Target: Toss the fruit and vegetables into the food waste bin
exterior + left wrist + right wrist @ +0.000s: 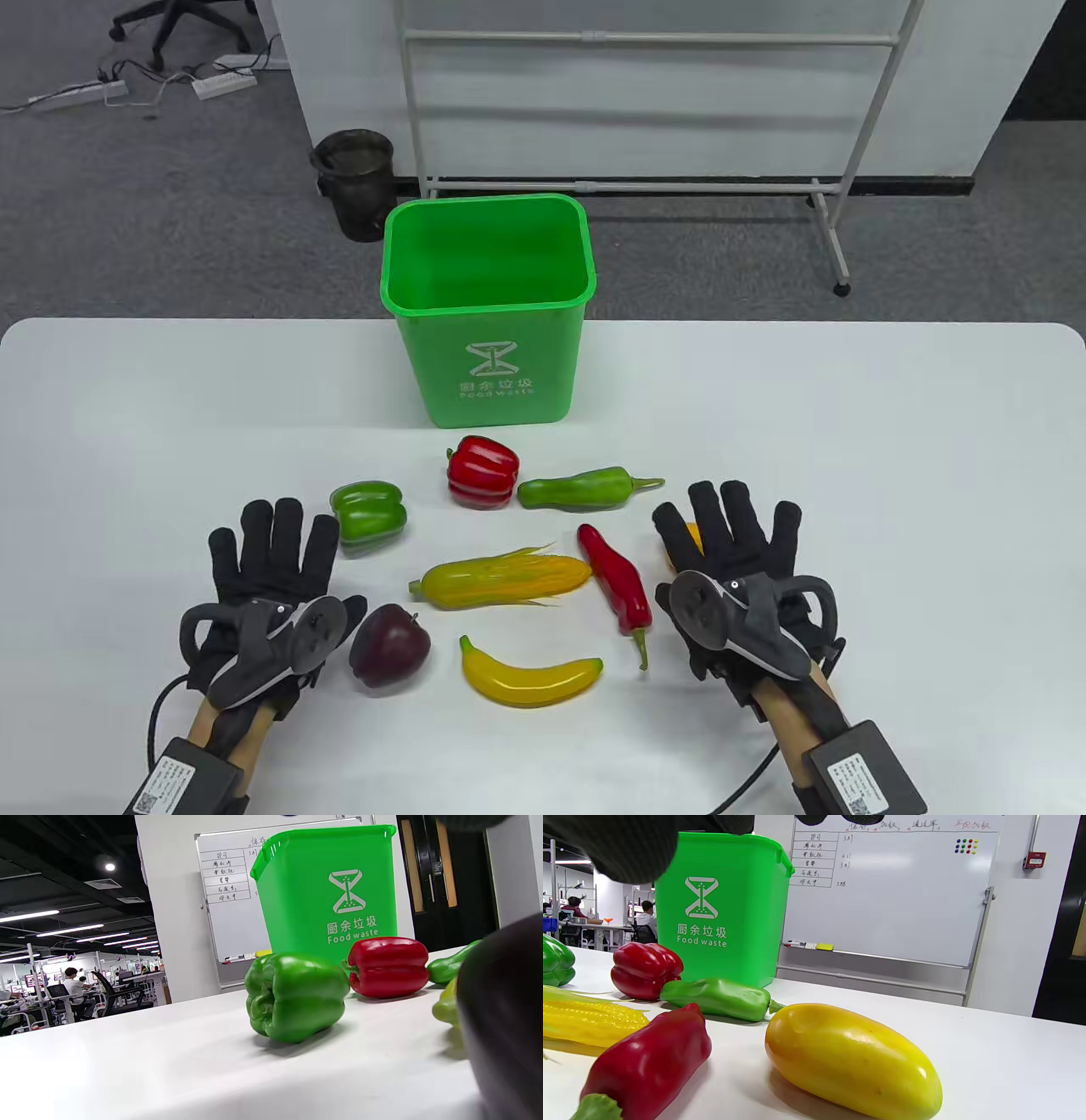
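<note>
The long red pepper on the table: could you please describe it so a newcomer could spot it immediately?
Start at the green food waste bin. Toward the person lies the corn cob; the long red pepper lies beside it, near the right hand. Unlike the blocky red bell pepper, it is slender and tapered.

both hands lie flat, fingers spread wide — left hand (270, 570) on one side, right hand (736, 552) on the other.

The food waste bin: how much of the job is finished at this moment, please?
Nothing looks done: the food waste bin shows only bare green walls inside. Neither the left hand nor the right hand holds anything. Left on the table: green bell pepper, red bell pepper, green chili, corn, red chili, apple, banana, yellow fruit.
</note>
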The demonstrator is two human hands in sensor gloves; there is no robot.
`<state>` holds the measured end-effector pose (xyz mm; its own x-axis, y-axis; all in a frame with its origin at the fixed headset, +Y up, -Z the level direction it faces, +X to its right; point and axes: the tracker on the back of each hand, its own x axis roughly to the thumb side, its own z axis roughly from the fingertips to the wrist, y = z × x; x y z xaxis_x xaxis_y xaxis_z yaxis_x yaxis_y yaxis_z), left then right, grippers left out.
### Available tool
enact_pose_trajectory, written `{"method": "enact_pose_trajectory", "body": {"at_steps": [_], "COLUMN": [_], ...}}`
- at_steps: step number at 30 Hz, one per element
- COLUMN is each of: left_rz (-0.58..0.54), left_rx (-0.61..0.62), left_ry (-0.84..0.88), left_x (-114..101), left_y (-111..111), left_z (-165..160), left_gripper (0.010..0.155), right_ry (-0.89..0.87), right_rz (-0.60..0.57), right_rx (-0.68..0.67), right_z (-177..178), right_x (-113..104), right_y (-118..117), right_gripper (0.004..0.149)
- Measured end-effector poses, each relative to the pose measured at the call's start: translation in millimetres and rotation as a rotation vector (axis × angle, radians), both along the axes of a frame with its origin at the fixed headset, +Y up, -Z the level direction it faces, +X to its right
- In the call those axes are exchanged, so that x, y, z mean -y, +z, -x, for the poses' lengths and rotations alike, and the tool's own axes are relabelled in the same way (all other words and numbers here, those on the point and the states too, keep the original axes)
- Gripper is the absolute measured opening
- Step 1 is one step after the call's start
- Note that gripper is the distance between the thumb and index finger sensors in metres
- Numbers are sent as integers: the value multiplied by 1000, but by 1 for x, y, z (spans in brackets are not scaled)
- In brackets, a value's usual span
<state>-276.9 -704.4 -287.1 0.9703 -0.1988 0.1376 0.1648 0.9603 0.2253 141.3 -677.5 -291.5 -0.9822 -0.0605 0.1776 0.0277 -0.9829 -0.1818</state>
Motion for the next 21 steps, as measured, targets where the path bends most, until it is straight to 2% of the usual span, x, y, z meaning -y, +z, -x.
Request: {"method": "enact_pose_trajectory", "body": {"at_steps": [16, 21], "left_rz": [19, 11], "left_rx": [-7, -8], "left_ry": [21, 30], "left_x": [3, 0], "left_y": [0, 1], "left_z": [2, 4], "left_gripper": [91, 90], "right_ry": [-26, -122], "right_rz": [34, 29], "right_rx": [-32, -25], "right_z": [5, -1], "right_x": [6, -1], "right_y": [5, 4], "right_gripper": [85, 89]}}
